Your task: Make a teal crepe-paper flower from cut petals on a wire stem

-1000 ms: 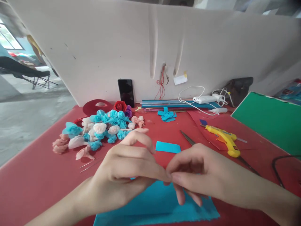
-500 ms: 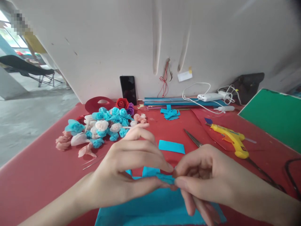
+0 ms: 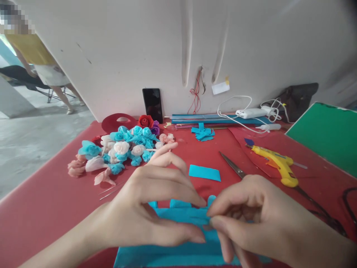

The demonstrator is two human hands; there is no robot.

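Note:
My right hand [image 3: 245, 219] is closed, thumb against forefinger, on a small blue crepe paper piece [image 3: 205, 219] that is mostly hidden and blends with the sheet behind it. Facing it, my left hand [image 3: 156, 197] has its thumb and forefinger spread apart, with nothing gripped between them. Beneath both hands lies a large blue crepe paper sheet [image 3: 167, 249]. Small blue cut pieces [image 3: 180, 203] show along its far edge. A separate blue rectangle [image 3: 205, 172] lies flat beyond my fingers, left of the scissors [image 3: 231, 163], whose handles my right hand hides.
Paper flowers [image 3: 121, 149] are heaped at left. A yellow glue gun [image 3: 279, 162], white charger cables [image 3: 251, 112] and a green board [image 3: 326, 137] are at right. Blue scraps [image 3: 203, 132] lie near the wall, where a phone [image 3: 152, 105] leans. Another person [image 3: 44, 59] stands far left.
My left thumb has dropped away from the forefinger, letting go of the blue piece. My right hand keeps its pinch. The person in the background has come further into view.

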